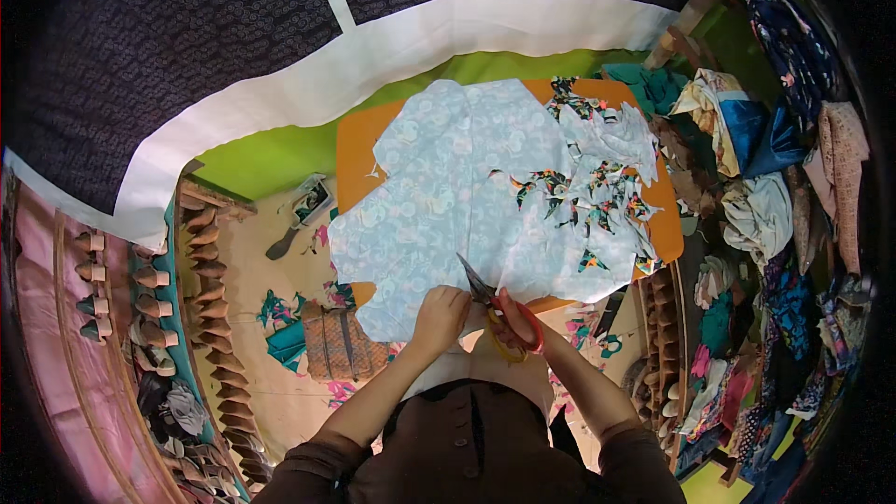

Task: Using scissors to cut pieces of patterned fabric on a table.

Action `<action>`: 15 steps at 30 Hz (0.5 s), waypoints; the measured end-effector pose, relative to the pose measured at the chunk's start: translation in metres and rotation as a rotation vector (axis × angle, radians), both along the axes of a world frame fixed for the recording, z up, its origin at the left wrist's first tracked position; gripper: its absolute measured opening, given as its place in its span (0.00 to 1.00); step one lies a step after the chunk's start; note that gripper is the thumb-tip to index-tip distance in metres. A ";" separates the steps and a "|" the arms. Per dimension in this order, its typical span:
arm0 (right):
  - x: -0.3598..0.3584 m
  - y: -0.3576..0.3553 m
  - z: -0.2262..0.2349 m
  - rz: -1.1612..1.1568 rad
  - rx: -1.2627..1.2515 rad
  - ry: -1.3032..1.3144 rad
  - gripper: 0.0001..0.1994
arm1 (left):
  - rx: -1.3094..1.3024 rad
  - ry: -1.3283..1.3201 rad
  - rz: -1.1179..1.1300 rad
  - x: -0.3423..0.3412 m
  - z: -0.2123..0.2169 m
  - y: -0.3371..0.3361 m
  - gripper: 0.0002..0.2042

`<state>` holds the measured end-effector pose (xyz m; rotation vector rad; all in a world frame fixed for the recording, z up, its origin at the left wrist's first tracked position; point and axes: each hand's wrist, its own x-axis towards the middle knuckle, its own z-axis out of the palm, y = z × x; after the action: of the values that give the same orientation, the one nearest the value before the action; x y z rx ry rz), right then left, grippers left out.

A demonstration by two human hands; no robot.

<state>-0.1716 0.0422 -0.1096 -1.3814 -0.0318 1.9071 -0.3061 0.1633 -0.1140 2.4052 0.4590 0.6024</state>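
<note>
Pale blue floral fabric (439,177) lies spread over an orange tabletop (357,145) in front of me. My right hand (515,321) grips a pair of scissors (476,282) with red and yellow handles. Their dark blades point away and slightly left, over the fabric near its front edge; the blades look slightly apart. Beside the scissors, my left hand (441,317) is closed on the fabric's near edge, fingertips partly hidden. At the right of the table lie crumpled cut pieces (597,196), some showing a dark, multicoloured print.
Shelves of clothes and folded cloth (761,224) line the right side. Rows of wooden shoe forms (213,317) stand at the left. On the floor are a brown patterned bag (343,343) and teal and pink scraps (285,341). A dark patterned cloth (224,47) hangs at the far side.
</note>
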 end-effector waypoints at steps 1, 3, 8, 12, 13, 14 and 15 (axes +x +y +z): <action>0.000 0.000 -0.001 0.011 0.029 0.047 0.30 | 0.026 0.000 0.006 0.000 0.001 0.000 0.07; 0.000 0.003 -0.004 -0.040 0.092 0.081 0.30 | 0.015 0.007 -0.031 0.000 0.002 -0.002 0.07; -0.005 0.013 -0.004 -0.154 0.022 -0.001 0.31 | -0.041 0.064 -0.069 0.002 0.007 0.002 0.06; 0.000 0.017 0.001 -0.088 0.066 0.085 0.31 | 0.000 0.029 -0.056 -0.002 0.003 0.006 0.05; 0.000 0.017 0.004 -0.078 0.082 0.056 0.30 | 0.028 0.013 -0.043 -0.003 0.004 0.007 0.05; -0.001 0.017 0.005 -0.081 0.082 0.053 0.30 | 0.029 0.010 -0.046 -0.003 0.003 0.009 0.05; -0.002 0.018 0.006 -0.087 0.074 0.036 0.30 | 0.023 0.100 -0.032 -0.003 0.003 0.011 0.06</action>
<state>-0.1733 0.0597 -0.1038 -1.2783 -0.0244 1.8401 -0.3087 0.1746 -0.1114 2.4678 0.4571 0.4772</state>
